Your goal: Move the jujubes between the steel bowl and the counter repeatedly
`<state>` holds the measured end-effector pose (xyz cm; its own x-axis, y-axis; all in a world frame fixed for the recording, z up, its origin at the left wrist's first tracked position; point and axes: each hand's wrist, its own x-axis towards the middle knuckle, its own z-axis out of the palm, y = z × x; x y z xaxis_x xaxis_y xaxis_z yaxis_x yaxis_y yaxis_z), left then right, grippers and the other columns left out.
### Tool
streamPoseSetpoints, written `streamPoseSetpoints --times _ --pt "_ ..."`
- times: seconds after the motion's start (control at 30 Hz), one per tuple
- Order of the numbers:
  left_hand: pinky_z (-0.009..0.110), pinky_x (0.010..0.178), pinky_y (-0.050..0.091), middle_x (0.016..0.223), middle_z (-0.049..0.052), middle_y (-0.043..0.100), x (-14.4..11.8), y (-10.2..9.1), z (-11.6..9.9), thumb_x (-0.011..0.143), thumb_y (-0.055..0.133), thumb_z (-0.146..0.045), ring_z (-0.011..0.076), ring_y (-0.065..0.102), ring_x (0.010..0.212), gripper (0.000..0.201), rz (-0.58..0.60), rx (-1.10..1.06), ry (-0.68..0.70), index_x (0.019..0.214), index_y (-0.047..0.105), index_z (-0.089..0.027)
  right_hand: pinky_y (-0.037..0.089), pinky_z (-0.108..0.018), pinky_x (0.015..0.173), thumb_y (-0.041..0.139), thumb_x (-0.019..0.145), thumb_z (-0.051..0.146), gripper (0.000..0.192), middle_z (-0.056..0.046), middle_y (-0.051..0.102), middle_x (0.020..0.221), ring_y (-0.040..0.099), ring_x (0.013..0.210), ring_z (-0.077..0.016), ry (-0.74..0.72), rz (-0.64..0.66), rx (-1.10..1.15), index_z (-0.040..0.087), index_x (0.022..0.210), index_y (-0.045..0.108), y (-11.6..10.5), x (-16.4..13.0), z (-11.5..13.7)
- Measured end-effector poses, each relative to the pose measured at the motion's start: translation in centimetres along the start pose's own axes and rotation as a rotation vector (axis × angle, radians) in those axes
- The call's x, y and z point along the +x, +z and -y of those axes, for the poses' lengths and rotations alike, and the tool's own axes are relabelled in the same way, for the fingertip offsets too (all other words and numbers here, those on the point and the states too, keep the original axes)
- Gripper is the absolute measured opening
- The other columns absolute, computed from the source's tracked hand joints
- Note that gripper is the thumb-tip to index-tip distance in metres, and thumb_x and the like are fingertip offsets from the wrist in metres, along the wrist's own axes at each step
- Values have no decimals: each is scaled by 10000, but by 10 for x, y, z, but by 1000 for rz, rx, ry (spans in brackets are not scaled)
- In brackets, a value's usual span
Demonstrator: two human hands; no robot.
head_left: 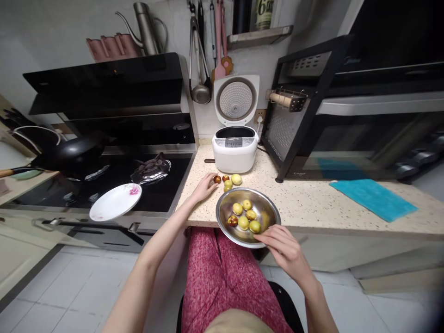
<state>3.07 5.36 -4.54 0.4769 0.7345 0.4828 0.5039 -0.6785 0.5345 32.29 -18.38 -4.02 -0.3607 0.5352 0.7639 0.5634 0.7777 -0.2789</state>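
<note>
Countertop (312, 203): left hand (204, 187) touching fruits (227, 181); right hand (282, 247) holds bowl (270, 208) rim.

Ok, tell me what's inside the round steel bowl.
Round steel bowl: five small yellow-green fruits, one reddish. The right hand covers its near rim, hiding anything beneath.

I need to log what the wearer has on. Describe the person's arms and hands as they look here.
Both arms are bare from the hands upward: no sleeves, gloves, watch, bracelets or rings show on the left hand or the right hand. The fingers look slim with short nails. Below, the person wears dark red mottled trousers and a beige top at the frame's lower edge.
</note>
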Motion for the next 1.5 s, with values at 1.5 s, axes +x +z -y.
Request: streamPoseSetpoints --times 1.5 --pt "405 999 564 1209 78 743 -86 -8 -187 983 676 -270 266 719 1097 273 195 24 -74 1252 691 -229 564 -448 982 661 987 148 318 -37 820 1054 771 975 -205 3 -227 142 300 1251 752 21 -15 5"
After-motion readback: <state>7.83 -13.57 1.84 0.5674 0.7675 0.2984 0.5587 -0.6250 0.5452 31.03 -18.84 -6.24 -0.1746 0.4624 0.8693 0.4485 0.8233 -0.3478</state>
